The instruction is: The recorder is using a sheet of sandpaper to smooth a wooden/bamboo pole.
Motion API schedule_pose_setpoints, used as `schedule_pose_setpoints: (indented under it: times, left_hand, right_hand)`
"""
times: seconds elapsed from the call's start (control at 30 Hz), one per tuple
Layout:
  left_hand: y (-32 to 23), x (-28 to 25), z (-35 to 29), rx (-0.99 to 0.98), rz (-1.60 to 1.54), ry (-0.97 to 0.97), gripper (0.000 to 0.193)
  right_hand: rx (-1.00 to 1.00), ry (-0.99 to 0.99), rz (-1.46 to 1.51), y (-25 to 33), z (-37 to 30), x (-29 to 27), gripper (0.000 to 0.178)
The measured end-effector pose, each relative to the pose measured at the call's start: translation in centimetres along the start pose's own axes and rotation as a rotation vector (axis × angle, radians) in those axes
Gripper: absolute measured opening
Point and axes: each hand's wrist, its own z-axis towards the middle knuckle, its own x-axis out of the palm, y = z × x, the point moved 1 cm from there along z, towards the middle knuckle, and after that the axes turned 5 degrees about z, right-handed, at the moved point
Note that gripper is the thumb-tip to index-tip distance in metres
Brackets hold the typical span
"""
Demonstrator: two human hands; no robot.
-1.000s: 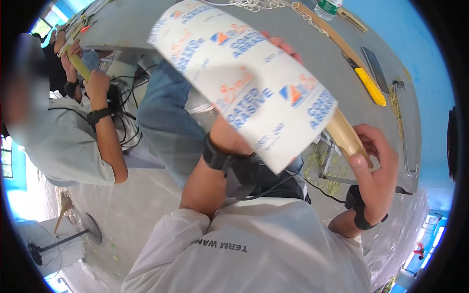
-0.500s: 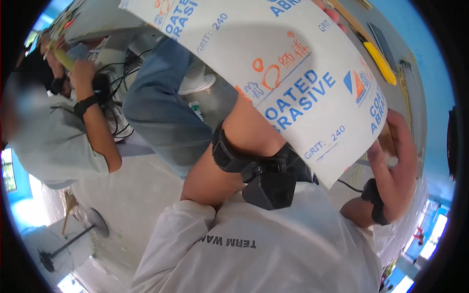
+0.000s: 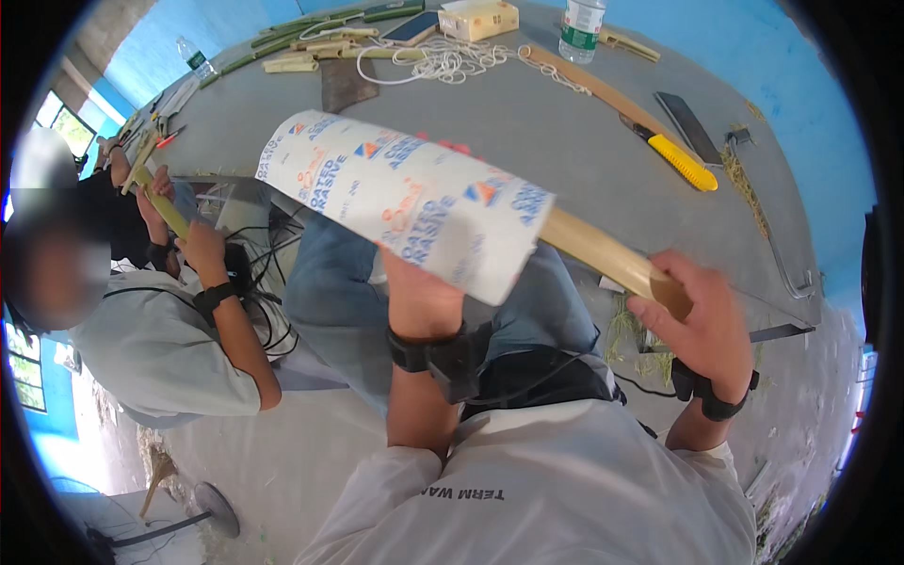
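A sheet of sandpaper point(image 3: 405, 202), its white printed backing outward, lies curved over a bamboo piece point(image 3: 607, 254) in front of me. My left hand point(image 3: 424, 294) grips the sheet from beneath; most of it is hidden, with only some reddish fingertips showing past the far edge. The bamboo's bare end sticks out to the right of the sheet. Around that end my right hand point(image 3: 702, 320) is closed, thumb on the near side.
On the grey table point(image 3: 527, 122) lie a yellow utility knife point(image 3: 683, 162), a dark phone point(image 3: 687, 127), a bamboo strip point(image 3: 603, 87), white cord point(image 3: 447, 61) and a bottle point(image 3: 582, 33). Cut bamboo pieces point(image 3: 315, 52) sit farther back. At left a person point(image 3: 179, 320) holds another bamboo piece point(image 3: 169, 215).
The sheet was spread close to me with my right hand at its edge. Now it is farther off, curved over the bamboo, and my right hand grips the bamboo's end. More table shows.
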Motion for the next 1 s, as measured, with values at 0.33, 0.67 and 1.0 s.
schedule_pose_setpoints:
  times: [0.33,0.67,1.0]
  left_hand:
    - [0.4,2.0,0.6,0.035,-0.053,0.256,0.067]
    - [-1.4,-0.8,2.1,0.126,-0.24,0.298,0.056]
    - [-1.2,-0.8,0.5,0.183,-0.172,0.119,0.057]
  right_hand:
    - [-0.028,0.234,0.331,1.7,1.4,2.6,0.043]
    - [-0.137,0.126,0.132,2.5,2.0,5.0,0.038]
    - [-0.004,0.009,0.098,1.2,1.3,4.2,0.038]
